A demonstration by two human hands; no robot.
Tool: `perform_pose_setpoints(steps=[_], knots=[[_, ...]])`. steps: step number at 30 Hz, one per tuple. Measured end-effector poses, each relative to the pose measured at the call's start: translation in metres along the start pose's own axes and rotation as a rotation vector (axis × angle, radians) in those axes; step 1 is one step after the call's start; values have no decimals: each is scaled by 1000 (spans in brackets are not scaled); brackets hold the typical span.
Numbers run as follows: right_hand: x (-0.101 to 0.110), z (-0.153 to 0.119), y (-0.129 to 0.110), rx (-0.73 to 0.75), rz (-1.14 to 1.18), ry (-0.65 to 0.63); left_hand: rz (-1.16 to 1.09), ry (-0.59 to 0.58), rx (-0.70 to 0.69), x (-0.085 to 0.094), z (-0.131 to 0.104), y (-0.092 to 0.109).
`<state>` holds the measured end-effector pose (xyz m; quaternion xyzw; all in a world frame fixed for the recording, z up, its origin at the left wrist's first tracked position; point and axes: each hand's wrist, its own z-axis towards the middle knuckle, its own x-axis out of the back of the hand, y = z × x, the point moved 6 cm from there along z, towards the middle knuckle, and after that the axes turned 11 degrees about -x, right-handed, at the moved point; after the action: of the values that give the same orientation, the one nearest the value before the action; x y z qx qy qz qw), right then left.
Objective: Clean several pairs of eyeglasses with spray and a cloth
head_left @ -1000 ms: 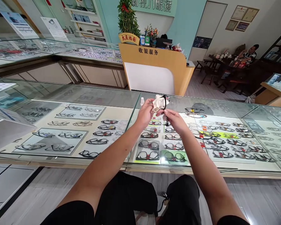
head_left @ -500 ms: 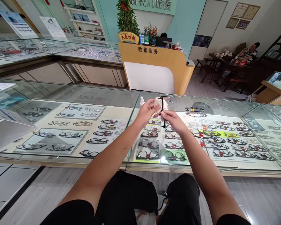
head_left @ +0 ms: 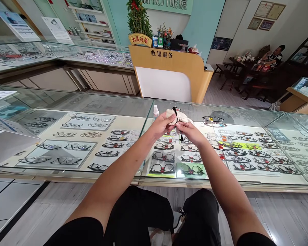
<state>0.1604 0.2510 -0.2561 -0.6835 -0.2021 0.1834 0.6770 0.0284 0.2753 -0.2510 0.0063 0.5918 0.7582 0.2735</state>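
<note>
The person holds both hands above the glass display counter (head_left: 123,102), close together, with the forearms stretched forward; the left hand (head_left: 162,125) is closed in a pinch, with its thumb pressing on a cream-coloured cleaning cloth (head_left: 182,117); the cloth is folded around a part of the black-framed eyeglasses (head_left: 176,112), and it shows on both sides of the dark frame; the right hand (head_left: 192,132) is also closed, with thumb and fingertips gathered at the lower part of the same eyeglasses; whether the left fingers touch the frame directly or only through the cloth, I cannot tell.

The eyeglasses are thus between the two hands, over the counter; one dark temple arm (head_left: 181,136) hangs downward beside the right fingers; the lenses are too much covered to be seen well.

Just beyond the left hand stands a small white spray bottle (head_left: 156,111), upright; under the glass, below the hands, there are rows of spectacle frames (head_left: 162,168); farther away is a wooden reception desk (head_left: 166,61), and at the right another person (head_left: 276,54) sits by a dark table (head_left: 246,70).
</note>
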Motion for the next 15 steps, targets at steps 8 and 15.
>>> perform_pose_setpoints(steps=[8,15], knots=[[-8,-4,-13,36,-117,8,55,163,-109,0,1,-8],[4,5,9,-21,-7,79,31,145,-129,0,2,-7]])
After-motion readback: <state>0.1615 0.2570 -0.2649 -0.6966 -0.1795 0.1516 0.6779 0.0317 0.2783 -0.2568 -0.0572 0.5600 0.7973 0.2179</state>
